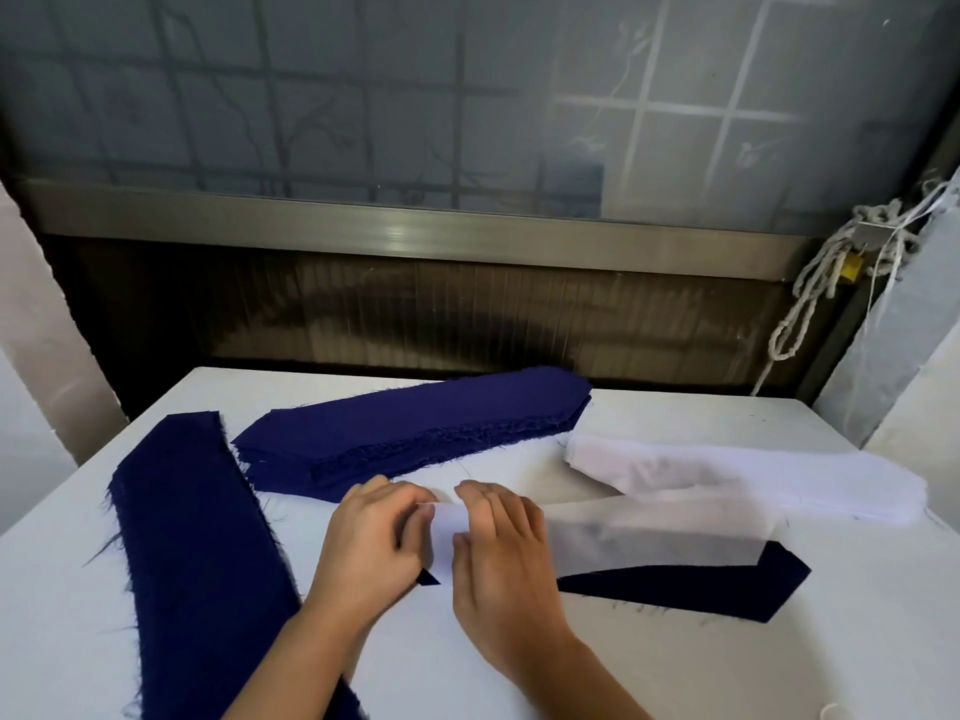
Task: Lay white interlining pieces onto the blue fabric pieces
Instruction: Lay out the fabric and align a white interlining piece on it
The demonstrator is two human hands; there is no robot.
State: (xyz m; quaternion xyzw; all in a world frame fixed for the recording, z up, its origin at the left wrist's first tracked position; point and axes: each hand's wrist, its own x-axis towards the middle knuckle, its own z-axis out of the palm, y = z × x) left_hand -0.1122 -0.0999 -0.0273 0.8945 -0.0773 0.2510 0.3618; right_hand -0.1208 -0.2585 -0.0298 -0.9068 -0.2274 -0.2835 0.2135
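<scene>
A single blue fabric piece [727, 589] lies on the white table [675, 667] at the front right. A sheer white interlining piece [649, 532] stretches over it, its right part lifted slightly. My left hand [369, 543] pinches the interlining's left end. My right hand [498, 558] grips the same end just beside it, fingers on top and thumb below. A stack of blue fabric pieces [415, 433] lies behind my hands. A pile of white interlining pieces [753, 475] sits at the right.
A long blue fabric strip stack [192, 553] runs along the table's left side to the front edge. Behind the table stands a dark panel with a metal rail [415, 220]. White cord [810, 298] hangs at the back right.
</scene>
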